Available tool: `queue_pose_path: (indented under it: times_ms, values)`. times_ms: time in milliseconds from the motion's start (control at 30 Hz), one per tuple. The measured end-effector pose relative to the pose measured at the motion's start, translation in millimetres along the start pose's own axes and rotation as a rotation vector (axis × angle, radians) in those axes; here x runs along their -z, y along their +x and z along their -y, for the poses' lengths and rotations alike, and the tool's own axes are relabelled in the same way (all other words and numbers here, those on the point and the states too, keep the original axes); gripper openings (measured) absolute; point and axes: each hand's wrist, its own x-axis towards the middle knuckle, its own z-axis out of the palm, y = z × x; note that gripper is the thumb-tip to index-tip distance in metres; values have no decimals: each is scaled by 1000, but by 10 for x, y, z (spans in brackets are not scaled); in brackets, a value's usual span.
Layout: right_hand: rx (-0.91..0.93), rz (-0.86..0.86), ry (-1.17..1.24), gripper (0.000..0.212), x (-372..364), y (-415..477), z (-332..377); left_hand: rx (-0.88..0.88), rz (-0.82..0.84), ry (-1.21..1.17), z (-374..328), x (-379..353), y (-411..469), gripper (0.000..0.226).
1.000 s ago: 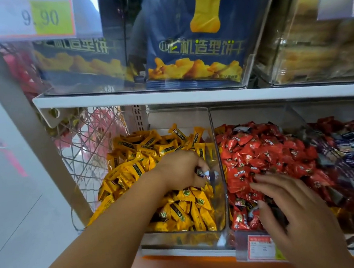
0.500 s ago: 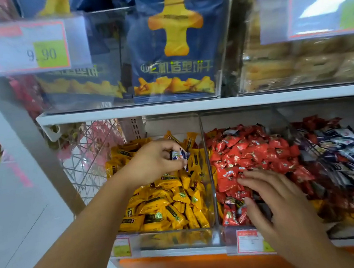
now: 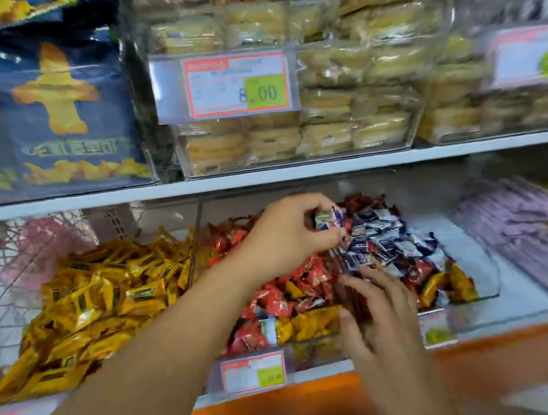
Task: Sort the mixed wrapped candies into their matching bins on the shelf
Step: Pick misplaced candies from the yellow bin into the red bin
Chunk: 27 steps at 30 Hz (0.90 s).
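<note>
My left hand [image 3: 288,236] pinches a blue-and-white wrapped candy [image 3: 329,218] above the pile of blue-and-white candies [image 3: 386,240] in the third clear bin. My right hand [image 3: 382,317] rests with spread fingers on the front edge of the red candy bin [image 3: 255,369], touching red candies [image 3: 284,296] and some stray yellow ones [image 3: 310,324]. The leftmost bin holds yellow wrapped candies [image 3: 101,307]. More yellow candies [image 3: 447,286] lie at the front of the blue-and-white bin.
An upper shelf board [image 3: 263,176] hangs close above the bins, carrying blue snack bags [image 3: 46,112] and clear boxes of pastries [image 3: 340,107] with a price tag [image 3: 237,83]. Purple packs [image 3: 529,226] fill the bin at right. A wire rack [image 3: 10,266] stands at left.
My left hand lifted a blue-and-white candy out of the yellow bin and carried it right, over the red bin to the blue-and-white pile. The view swung right. My right hand stayed at the red bin.
</note>
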Motion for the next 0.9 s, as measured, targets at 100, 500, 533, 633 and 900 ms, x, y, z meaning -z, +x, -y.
queue_pose_path:
  times_ms: [100,500,533,633,900]
  values:
    - [-19,59,-33,41,-28,-17,-56,54,76,73,-176,-292,346,38]
    - [89,44,-32,38,-96,20,158,215,-294,347,671,896,-533,38]
    - [123,20,-53,37,-114,45,216,244,-353,308,811,1008,-675,22]
    - [256,-28,-120,40,-227,141,427,357,-231,170,1272,1139,-1020,11]
    - [383,118,-113,39,-794,206,675,65,256,439,1765,1083,-1225,25]
